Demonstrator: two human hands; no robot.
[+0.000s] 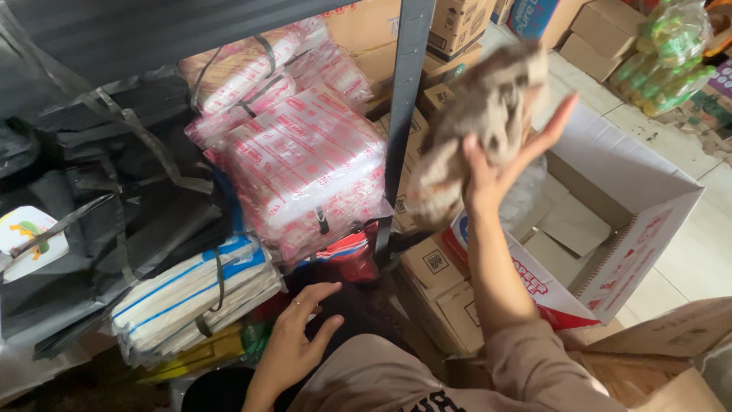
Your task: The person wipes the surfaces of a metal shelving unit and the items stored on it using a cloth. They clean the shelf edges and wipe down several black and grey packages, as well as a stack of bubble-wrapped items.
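My right hand [499,164] is raised above an open white cardboard box [640,198] and grips a blurred grey-brown cloth-like bundle [476,122]. My left hand [297,339] hovers low, fingers spread and holding nothing, just in front of a stack of white bags with blue stripes [191,297] tied with a black strap. Above that stack sit pink-and-white printed plastic packs [305,168], also strapped, on a dark metal shelf.
A dark metal shelf post [402,114] stands between the packs and the box. Black plastic bags [99,191] fill the left of the shelf. Brown cartons [435,278] sit under the box; more cartons and a bag of green bottles [671,53] lie on the tiled floor behind.
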